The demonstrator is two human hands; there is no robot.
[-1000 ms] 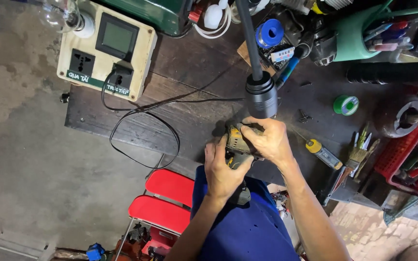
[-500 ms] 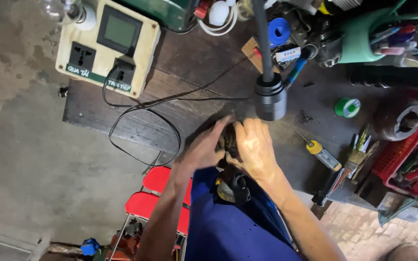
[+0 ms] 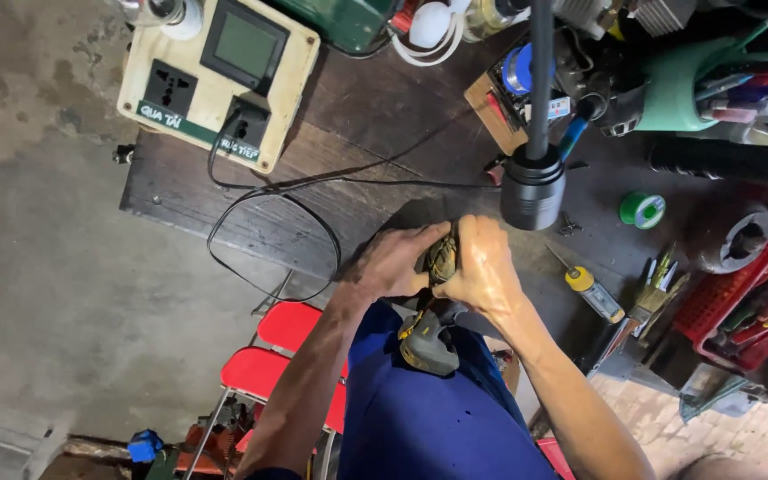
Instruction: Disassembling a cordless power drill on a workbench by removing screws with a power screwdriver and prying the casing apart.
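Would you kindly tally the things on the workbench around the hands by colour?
Green: 1, tape roll
Yellow: 1, screwdriver
Black: 2, lamp head, cable
Cream: 1, socket box
Red: 1, tray
Total: 6

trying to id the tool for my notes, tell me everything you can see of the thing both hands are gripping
The power tool looks like a small cordless drill: a dark grey body with yellow trim, worn and grimy. Its handle end points down toward the person's blue shirt; its front end is hidden between the hands. The left hand and right hand wrap that front end from either side, just past the near edge of the dark wooden workbench. Finer parts cannot be made out.
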